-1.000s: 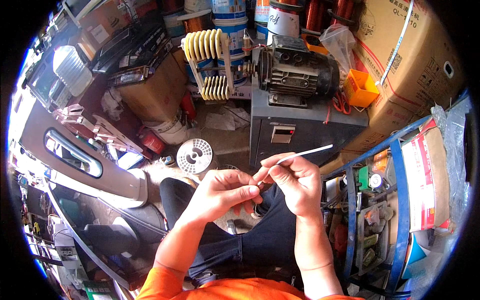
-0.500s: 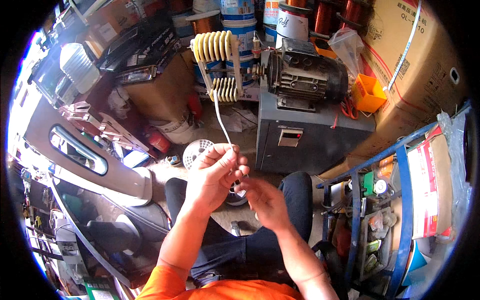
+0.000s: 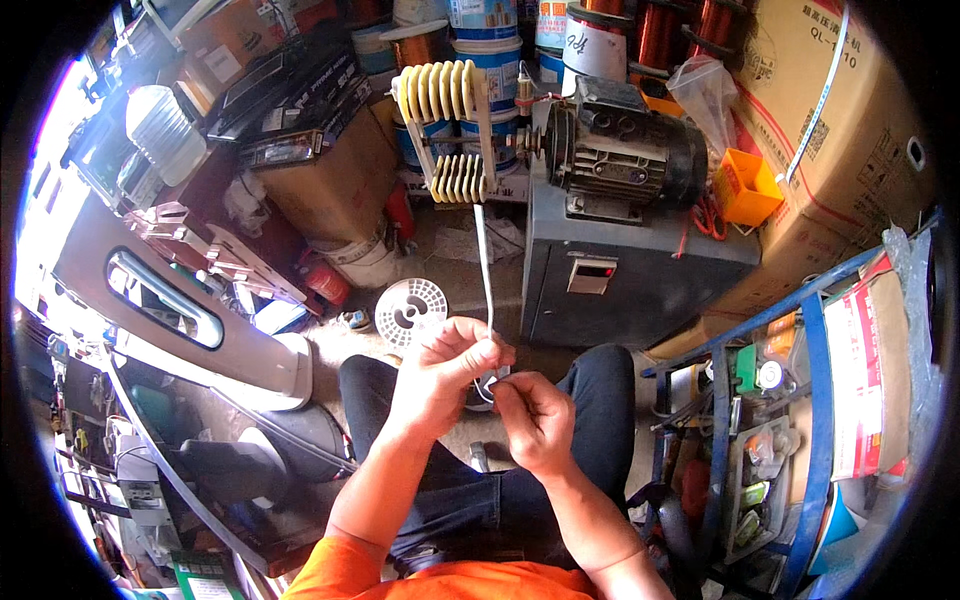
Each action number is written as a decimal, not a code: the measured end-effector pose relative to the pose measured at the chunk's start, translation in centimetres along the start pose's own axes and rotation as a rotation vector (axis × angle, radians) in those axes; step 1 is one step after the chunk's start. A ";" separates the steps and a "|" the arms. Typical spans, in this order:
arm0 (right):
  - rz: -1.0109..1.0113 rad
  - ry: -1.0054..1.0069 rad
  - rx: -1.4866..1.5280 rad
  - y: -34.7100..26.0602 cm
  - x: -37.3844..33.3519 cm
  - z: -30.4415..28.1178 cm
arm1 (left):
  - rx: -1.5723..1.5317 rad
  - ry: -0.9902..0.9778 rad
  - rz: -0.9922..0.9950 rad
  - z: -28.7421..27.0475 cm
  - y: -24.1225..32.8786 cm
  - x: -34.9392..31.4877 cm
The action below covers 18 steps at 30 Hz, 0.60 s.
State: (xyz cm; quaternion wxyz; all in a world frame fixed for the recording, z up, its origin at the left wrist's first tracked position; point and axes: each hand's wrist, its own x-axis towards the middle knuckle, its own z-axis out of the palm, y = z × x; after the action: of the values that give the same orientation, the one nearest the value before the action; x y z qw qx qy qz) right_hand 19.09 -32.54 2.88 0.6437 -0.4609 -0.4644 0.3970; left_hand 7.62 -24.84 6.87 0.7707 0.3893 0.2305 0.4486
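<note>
My left hand [image 3: 445, 365] is closed, thumb against fingers, round a thin white cord or sleeve [image 3: 486, 265]. The cord runs taut up from this hand to the lower row of a winding former [image 3: 438, 92], which has cream-coloured grooved discs in an upper and a lower row. Just below and to the right, my right hand [image 3: 540, 420] is pinched close to the left fingertips. A small pale bit shows between the two hands, but the fingers hide what the right one grips. An electric motor [image 3: 630, 165] stands beside the former, whose shaft reaches toward it.
Under the motor is a dark grey cabinet [image 3: 640, 260] with a small switch panel. An orange bin [image 3: 748, 188] and red-handled scissors [image 3: 708, 220] rest on it. A white perforated disc [image 3: 411, 312] lies on the floor. At right stands a blue metal rack [image 3: 818, 390]; behind, spools of copper wire [image 3: 712, 30].
The cord's upper end has shifted from the left to the right end of the lower row. My right hand has turned and closed into a pinch; the view has shifted slightly.
</note>
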 end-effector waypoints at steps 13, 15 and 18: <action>0.138 0.032 0.139 1.1 0.2 0.3 | -0.006 0.031 0.012 0.2 0.3 -0.5; 0.074 0.025 0.108 1.0 0.2 0.1 | -0.029 0.007 0.011 -0.2 -0.1 -0.5; 0.065 0.060 0.078 0.4 0.3 0.0 | 0.070 -0.027 -0.049 -0.5 -0.6 -0.8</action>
State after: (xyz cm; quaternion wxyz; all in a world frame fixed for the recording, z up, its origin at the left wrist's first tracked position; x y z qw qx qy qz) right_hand 19.12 -32.18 2.57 0.6616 -0.4619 -0.4137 0.4216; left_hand 7.16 -25.52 6.10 0.7705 0.4163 0.2450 0.4160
